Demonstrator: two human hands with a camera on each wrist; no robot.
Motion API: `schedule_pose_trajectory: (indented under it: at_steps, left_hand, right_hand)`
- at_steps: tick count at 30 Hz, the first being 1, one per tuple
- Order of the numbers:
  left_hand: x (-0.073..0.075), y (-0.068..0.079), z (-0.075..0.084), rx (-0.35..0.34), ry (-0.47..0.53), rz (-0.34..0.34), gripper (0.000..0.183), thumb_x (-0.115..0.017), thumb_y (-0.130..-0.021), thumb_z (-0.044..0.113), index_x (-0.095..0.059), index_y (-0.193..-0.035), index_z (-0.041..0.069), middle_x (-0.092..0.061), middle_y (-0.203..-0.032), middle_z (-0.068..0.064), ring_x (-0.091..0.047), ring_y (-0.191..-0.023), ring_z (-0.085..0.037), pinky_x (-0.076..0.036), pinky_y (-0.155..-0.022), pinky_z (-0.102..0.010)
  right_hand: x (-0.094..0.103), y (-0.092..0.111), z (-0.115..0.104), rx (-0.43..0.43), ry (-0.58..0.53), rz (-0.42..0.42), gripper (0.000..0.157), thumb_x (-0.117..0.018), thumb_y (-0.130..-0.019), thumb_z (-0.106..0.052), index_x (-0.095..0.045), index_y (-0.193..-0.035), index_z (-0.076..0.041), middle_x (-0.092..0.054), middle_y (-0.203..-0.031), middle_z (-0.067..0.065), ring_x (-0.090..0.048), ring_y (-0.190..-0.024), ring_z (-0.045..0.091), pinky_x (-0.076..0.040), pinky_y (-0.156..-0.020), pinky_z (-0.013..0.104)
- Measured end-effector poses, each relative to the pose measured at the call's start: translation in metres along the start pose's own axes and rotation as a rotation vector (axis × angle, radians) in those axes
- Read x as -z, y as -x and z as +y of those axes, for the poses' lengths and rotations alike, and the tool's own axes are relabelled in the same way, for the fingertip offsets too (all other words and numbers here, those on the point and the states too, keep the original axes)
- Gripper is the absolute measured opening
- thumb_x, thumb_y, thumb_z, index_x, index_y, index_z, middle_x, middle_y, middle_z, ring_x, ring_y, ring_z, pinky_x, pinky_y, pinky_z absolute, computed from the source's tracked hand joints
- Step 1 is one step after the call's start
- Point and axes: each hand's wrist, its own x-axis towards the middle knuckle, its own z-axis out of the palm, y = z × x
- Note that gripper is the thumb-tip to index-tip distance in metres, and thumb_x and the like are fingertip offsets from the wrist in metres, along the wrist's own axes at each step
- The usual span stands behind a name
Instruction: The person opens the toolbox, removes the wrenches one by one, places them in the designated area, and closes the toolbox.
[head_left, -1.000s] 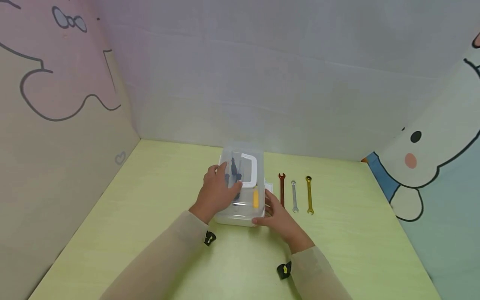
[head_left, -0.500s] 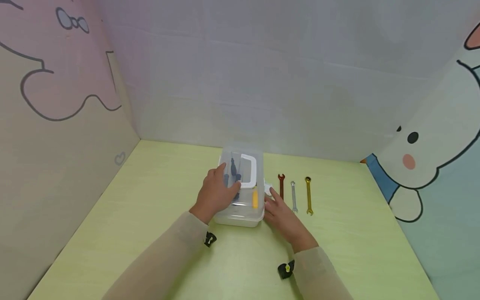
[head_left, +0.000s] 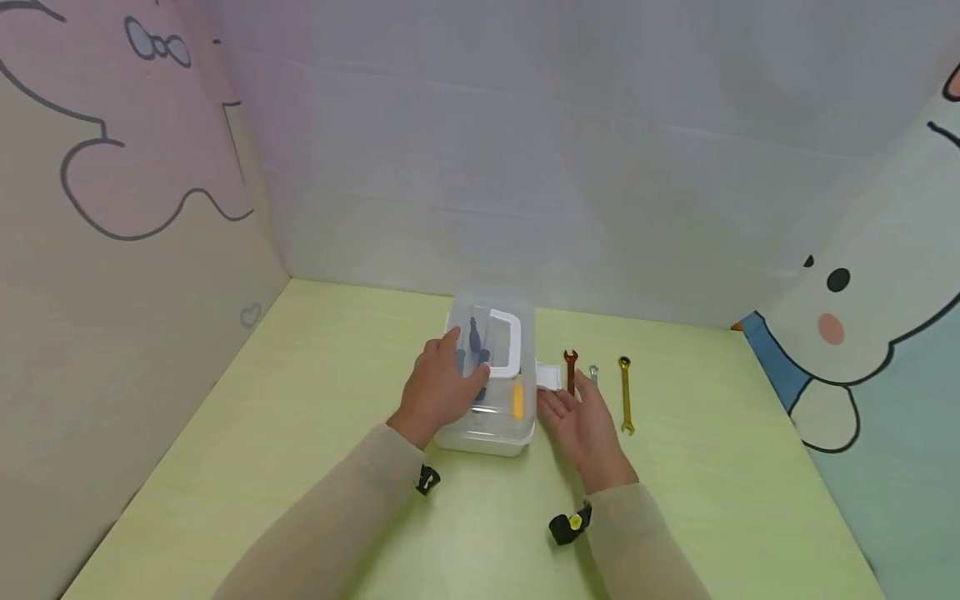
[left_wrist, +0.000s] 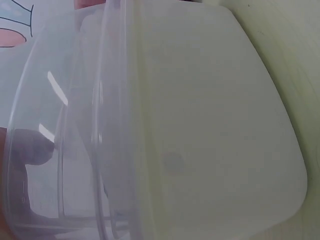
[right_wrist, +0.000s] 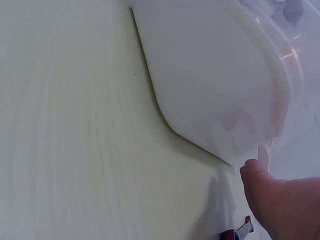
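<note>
A storage box [head_left: 483, 447] has a white base and a clear lid [head_left: 480, 427] with a white handle [head_left: 514, 343]. Dark tools and a yellow piece [head_left: 518, 400] show through the lid. My left hand [head_left: 437, 390] rests across the lid's left side, fingers spread. On the right side a white latch flap [head_left: 548, 376] sticks outward. My right hand [head_left: 583, 425] is just below that flap, palm turned up and fingers loosely extended; whether the fingertips touch the flap I cannot tell. In the right wrist view, part of this hand [right_wrist: 285, 200] appears beside the flap [right_wrist: 264, 159].
Right of the box lie a red wrench [head_left: 571, 371], a silver wrench [head_left: 593, 372] partly covered by my right hand, and a gold wrench [head_left: 626, 396]. A wall stands behind the light yellow table [head_left: 337, 333], with printed side walls.
My right hand has left the box's front right corner, moved right and turned palm up. The latch flap now shows sticking out more. My left hand stays on the lid.
</note>
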Motion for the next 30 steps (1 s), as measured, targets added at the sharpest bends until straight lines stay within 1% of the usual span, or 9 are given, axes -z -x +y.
schedule_pose_trajectory:
  at_steps: [2, 4, 7, 10, 13, 20, 24, 28, 30]
  left_hand:
    - [0.0, 0.0, 0.001, 0.0, 0.0, 0.0, 0.081, -0.06, -0.096, 0.051, -0.032, -0.161, 0.012, -0.043, -0.151, -0.02, -0.05, -0.129, -0.038, -0.047, -0.1, -0.058]
    - [-0.001, -0.001, 0.001, 0.001, -0.001, 0.0, 0.081, -0.06, -0.096, 0.051, -0.032, -0.162, 0.012, -0.043, -0.151, -0.02, -0.05, -0.129, -0.038, -0.047, -0.1, -0.058]
    - [-0.002, -0.001, 0.002, 0.001, 0.005, -0.001, 0.082, -0.06, -0.096, 0.052, -0.031, -0.162, 0.012, -0.043, -0.151, -0.02, -0.05, -0.128, -0.038, -0.047, -0.1, -0.058]
    - [-0.002, -0.001, 0.002, -0.003, 0.008, 0.001, 0.082, -0.06, -0.096, 0.051, -0.032, -0.161, 0.011, -0.043, -0.15, -0.02, -0.05, -0.127, -0.038, -0.047, -0.099, -0.058]
    - [-0.003, -0.002, 0.001, -0.002, 0.002, 0.0, 0.082, -0.061, -0.096, 0.051, -0.032, -0.161, 0.012, -0.043, -0.15, -0.02, -0.051, -0.127, -0.037, -0.048, -0.098, -0.058]
    - [-0.006, -0.003, 0.001, 0.015, -0.002, -0.002, 0.081, -0.06, -0.096, 0.053, -0.032, -0.162, 0.015, -0.044, -0.149, -0.019, -0.052, -0.125, -0.036, -0.049, -0.098, -0.056]
    - [-0.007, -0.003, 0.002, 0.016, -0.002, 0.0, 0.081, -0.06, -0.096, 0.053, -0.032, -0.161, 0.015, -0.045, -0.149, -0.019, -0.052, -0.125, -0.036, -0.049, -0.097, -0.056]
    - [-0.008, -0.003, 0.003, 0.012, 0.001, 0.005, 0.081, -0.06, -0.096, 0.053, -0.033, -0.161, 0.015, -0.045, -0.149, -0.018, -0.052, -0.125, -0.036, -0.049, -0.097, -0.056]
    - [-0.008, -0.004, 0.003, 0.011, 0.004, 0.007, 0.081, -0.06, -0.096, 0.053, -0.033, -0.161, 0.015, -0.044, -0.149, -0.018, -0.052, -0.125, -0.036, -0.049, -0.097, -0.056]
  right_hand:
    - [0.001, -0.004, -0.004, 0.001, -0.042, 0.026, 0.084, -0.048, -0.11, -0.037, 0.009, -0.165, -0.013, -0.001, -0.168, 0.022, -0.025, -0.15, 0.04, -0.04, -0.112, 0.04]
    - [0.001, -0.009, -0.007, -0.002, -0.058, 0.046, 0.079, -0.048, -0.11, -0.035, 0.0, -0.165, -0.006, -0.012, -0.164, 0.023, -0.031, -0.147, 0.037, -0.044, -0.11, 0.039]
    - [0.0, -0.015, -0.013, 0.008, -0.031, 0.06, 0.067, -0.046, -0.111, -0.031, -0.015, -0.161, 0.002, -0.031, -0.152, 0.022, -0.04, -0.139, 0.034, -0.047, -0.107, 0.038]
    - [-0.001, -0.021, -0.016, 0.011, 0.009, 0.042, 0.053, -0.043, -0.111, -0.024, -0.028, -0.154, 0.004, -0.039, -0.145, 0.021, -0.044, -0.136, 0.034, -0.045, -0.108, 0.04]
    - [-0.003, -0.026, -0.018, 0.001, 0.035, 0.015, 0.046, -0.043, -0.11, -0.019, -0.034, -0.151, 0.002, -0.041, -0.146, 0.021, -0.045, -0.137, 0.034, -0.044, -0.109, 0.043]
    - [-0.008, -0.032, -0.021, -0.025, 0.131, 0.008, 0.052, -0.043, -0.111, -0.026, -0.034, -0.158, -0.004, -0.039, -0.152, 0.017, -0.047, -0.134, 0.034, -0.047, -0.106, 0.044]
    - [-0.011, -0.033, -0.024, -0.027, 0.192, 0.0, 0.052, -0.043, -0.112, -0.027, -0.036, -0.157, -0.004, -0.046, -0.145, 0.016, -0.056, -0.123, 0.029, -0.05, -0.103, 0.042]
    - [-0.013, -0.034, -0.03, -0.007, 0.324, -0.04, 0.053, -0.044, -0.112, -0.024, -0.033, -0.157, 0.0, -0.052, -0.135, 0.015, -0.062, -0.109, 0.024, -0.052, -0.099, 0.038]
    - [-0.014, -0.035, -0.033, 0.002, 0.398, -0.05, 0.053, -0.045, -0.111, -0.021, -0.034, -0.158, -0.001, -0.054, -0.133, 0.015, -0.063, -0.105, 0.022, -0.053, -0.097, 0.036]
